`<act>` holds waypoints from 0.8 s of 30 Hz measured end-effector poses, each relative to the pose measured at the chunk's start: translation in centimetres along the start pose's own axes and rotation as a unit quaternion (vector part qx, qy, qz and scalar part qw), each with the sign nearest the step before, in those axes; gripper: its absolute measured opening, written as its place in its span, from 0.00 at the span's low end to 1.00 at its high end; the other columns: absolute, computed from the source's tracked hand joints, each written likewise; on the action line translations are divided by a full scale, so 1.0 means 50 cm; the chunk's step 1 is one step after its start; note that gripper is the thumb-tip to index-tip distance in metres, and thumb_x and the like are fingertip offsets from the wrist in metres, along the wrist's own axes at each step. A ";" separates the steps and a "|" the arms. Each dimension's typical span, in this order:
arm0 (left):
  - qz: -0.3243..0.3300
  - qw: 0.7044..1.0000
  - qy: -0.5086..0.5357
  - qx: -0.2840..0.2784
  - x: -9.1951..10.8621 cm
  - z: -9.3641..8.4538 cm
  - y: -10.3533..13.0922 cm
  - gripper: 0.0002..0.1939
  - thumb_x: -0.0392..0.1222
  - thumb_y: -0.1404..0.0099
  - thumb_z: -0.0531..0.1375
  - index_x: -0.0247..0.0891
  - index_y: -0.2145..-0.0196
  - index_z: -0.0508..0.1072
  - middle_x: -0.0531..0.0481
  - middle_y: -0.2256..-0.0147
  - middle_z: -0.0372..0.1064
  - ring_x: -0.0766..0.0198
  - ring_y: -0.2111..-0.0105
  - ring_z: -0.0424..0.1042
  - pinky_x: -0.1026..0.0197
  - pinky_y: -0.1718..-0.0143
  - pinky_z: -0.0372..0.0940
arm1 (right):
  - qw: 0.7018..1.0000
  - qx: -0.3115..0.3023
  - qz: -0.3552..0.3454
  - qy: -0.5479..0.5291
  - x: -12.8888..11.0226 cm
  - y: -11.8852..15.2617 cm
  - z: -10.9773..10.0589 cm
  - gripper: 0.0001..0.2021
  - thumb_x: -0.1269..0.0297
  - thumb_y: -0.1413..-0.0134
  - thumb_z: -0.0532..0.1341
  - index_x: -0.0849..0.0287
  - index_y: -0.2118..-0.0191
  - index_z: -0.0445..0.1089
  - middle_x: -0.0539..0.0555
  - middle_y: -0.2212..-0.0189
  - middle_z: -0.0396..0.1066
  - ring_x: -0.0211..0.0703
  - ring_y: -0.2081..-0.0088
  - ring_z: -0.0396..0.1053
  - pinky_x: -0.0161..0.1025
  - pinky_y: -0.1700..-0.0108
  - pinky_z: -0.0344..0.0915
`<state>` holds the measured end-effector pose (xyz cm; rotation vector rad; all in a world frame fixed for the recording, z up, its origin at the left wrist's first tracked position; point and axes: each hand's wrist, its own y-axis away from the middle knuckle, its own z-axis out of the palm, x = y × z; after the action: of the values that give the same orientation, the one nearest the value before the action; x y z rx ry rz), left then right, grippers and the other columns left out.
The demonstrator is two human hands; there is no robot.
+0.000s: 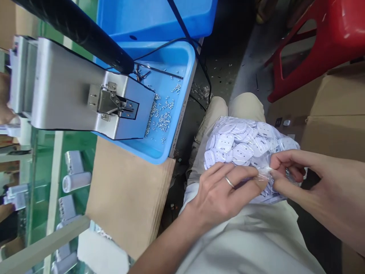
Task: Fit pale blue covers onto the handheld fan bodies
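Observation:
A clear plastic bag (242,148) full of white plastic parts with small holes rests on my lap. My left hand (228,188), with a ring on one finger, pinches the gathered plastic from the left. From the other side, my right hand (296,177) grips the same gathered bit between thumb and forefinger. The fingertips of both hands almost meet there. Whether the gathered part is knotted or merely twisted, I cannot tell.
On the left, a metal screw feeder (71,91) stands over a blue tray (182,114) holding many small screws (164,121). Cardboard sheets (128,190) lie below it. A red stool (336,34) and a cardboard box (336,102) are on the right. White devices (75,171) sit on the green surface.

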<state>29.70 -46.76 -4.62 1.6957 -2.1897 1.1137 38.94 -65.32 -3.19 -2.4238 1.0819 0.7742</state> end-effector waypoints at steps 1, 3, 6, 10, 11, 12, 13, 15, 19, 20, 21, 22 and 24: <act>-0.005 1.000 0.010 -0.006 0.000 -0.004 0.000 0.06 0.32 0.22 0.61 0.38 0.59 0.77 0.53 0.59 0.84 0.70 0.67 0.78 0.63 0.66 0.66 | 1.000 0.002 -0.001 0.002 -0.004 0.002 0.003 0.23 0.53 0.14 0.47 0.58 0.64 0.64 0.43 0.74 0.58 0.29 0.81 0.58 0.32 0.84 0.52; -0.008 0.999 0.028 -0.025 0.001 -0.012 -0.002 0.08 0.32 0.22 0.60 0.37 0.60 0.78 0.53 0.59 0.84 0.70 0.66 0.77 0.62 0.65 0.67 | 1.000 0.011 -0.010 0.011 -0.010 0.008 0.007 0.22 0.54 0.12 0.48 0.59 0.61 0.64 0.46 0.72 0.60 0.32 0.77 0.61 0.34 0.79 0.53; -0.002 0.997 0.036 -0.066 0.000 -0.023 -0.007 0.11 0.32 0.22 0.59 0.38 0.63 0.79 0.53 0.59 0.85 0.70 0.67 0.76 0.62 0.67 0.66 | 0.999 0.002 -0.019 0.047 -0.012 0.021 0.008 0.27 0.51 0.08 0.44 0.61 0.61 0.62 0.50 0.69 0.59 0.38 0.70 0.61 0.37 0.70 0.55; 0.001 0.997 0.031 -0.077 -0.005 -0.023 -0.005 0.12 0.32 0.26 0.62 0.40 0.67 0.80 0.56 0.61 0.85 0.70 0.72 0.70 0.60 0.73 0.62 | 0.998 -0.020 -0.042 0.049 -0.011 0.029 0.008 0.27 0.52 0.06 0.40 0.60 0.61 0.61 0.52 0.67 0.60 0.41 0.68 0.60 0.37 0.63 0.58; 0.007 0.996 0.030 -0.078 -0.006 -0.023 -0.004 0.11 0.31 0.26 0.63 0.41 0.68 0.80 0.57 0.61 0.85 0.70 0.73 0.69 0.60 0.74 0.61 | 0.998 -0.016 -0.034 0.042 -0.013 0.030 0.009 0.26 0.53 0.06 0.41 0.60 0.60 0.62 0.52 0.66 0.61 0.41 0.67 0.61 0.37 0.62 0.59; 0.016 0.997 0.031 -0.074 -0.007 -0.024 -0.003 0.11 0.32 0.27 0.63 0.41 0.68 0.80 0.57 0.62 0.85 0.70 0.74 0.69 0.60 0.75 0.60 | 0.999 -0.009 -0.026 0.037 -0.016 0.030 0.010 0.25 0.54 0.06 0.43 0.60 0.59 0.63 0.52 0.64 0.62 0.40 0.66 0.62 0.37 0.61 0.59; 0.022 0.997 0.035 -0.067 -0.007 -0.027 -0.005 0.10 0.34 0.26 0.63 0.41 0.66 0.80 0.56 0.62 0.85 0.70 0.74 0.70 0.60 0.75 0.61 | 0.999 0.001 -0.018 0.032 -0.020 0.030 0.013 0.23 0.55 0.06 0.44 0.60 0.58 0.64 0.51 0.63 0.63 0.40 0.66 0.63 0.38 0.61 0.58; -0.002 0.996 0.053 -0.065 -0.006 -0.040 -0.018 0.10 0.39 0.23 0.59 0.41 0.61 0.80 0.54 0.63 0.84 0.69 0.73 0.74 0.62 0.74 0.66 | 0.999 0.020 0.000 0.026 -0.030 0.031 0.019 0.21 0.58 0.07 0.46 0.60 0.56 0.65 0.51 0.61 0.66 0.39 0.64 0.65 0.39 0.59 0.57; -0.135 0.971 0.013 -0.198 -0.012 -0.073 -0.089 0.18 0.35 0.19 0.48 0.42 0.45 0.77 0.52 0.62 0.83 0.67 0.67 0.81 0.65 0.70 0.71 | 0.996 0.060 0.069 0.015 -0.041 0.034 0.031 0.19 0.57 0.09 0.50 0.59 0.56 0.69 0.48 0.60 0.69 0.41 0.61 0.68 0.39 0.54 0.61; -0.131 0.962 -0.012 -0.239 -0.018 -0.076 -0.112 0.18 0.34 0.19 0.49 0.44 0.45 0.77 0.53 0.60 0.83 0.67 0.66 0.81 0.65 0.71 0.69 | 0.994 0.076 0.080 0.016 -0.041 0.034 0.034 0.18 0.58 0.11 0.51 0.59 0.56 0.70 0.47 0.59 0.70 0.41 0.61 0.69 0.40 0.56 0.60; -0.106 0.956 -0.031 -0.271 -0.026 -0.076 -0.135 0.17 0.35 0.19 0.51 0.45 0.47 0.78 0.53 0.57 0.83 0.66 0.67 0.81 0.65 0.72 0.66 | 0.992 0.090 0.084 0.014 -0.040 0.033 0.036 0.17 0.59 0.12 0.52 0.59 0.57 0.70 0.47 0.59 0.70 0.40 0.62 0.68 0.40 0.59 0.59; -0.069 0.950 -0.040 -0.300 -0.035 -0.074 -0.155 0.14 0.36 0.19 0.54 0.46 0.51 0.80 0.54 0.54 0.83 0.66 0.67 0.80 0.64 0.74 0.62 | 0.991 0.103 0.086 0.008 -0.039 0.033 0.039 0.16 0.60 0.13 0.53 0.59 0.57 0.71 0.46 0.59 0.70 0.38 0.63 0.68 0.40 0.61 0.58; -0.002 0.938 -0.042 -0.344 -0.054 -0.065 -0.187 0.11 0.39 0.21 0.59 0.45 0.58 0.82 0.55 0.53 0.82 0.67 0.69 0.76 0.61 0.76 0.54 | 0.989 0.114 0.089 -0.010 -0.038 0.031 0.044 0.16 0.59 0.14 0.53 0.60 0.57 0.71 0.45 0.60 0.69 0.36 0.65 0.67 0.40 0.63 0.56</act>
<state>37.89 -43.40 0.53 1.4275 -2.2366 0.2010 35.99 -64.05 -3.90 -2.1469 1.3160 0.6851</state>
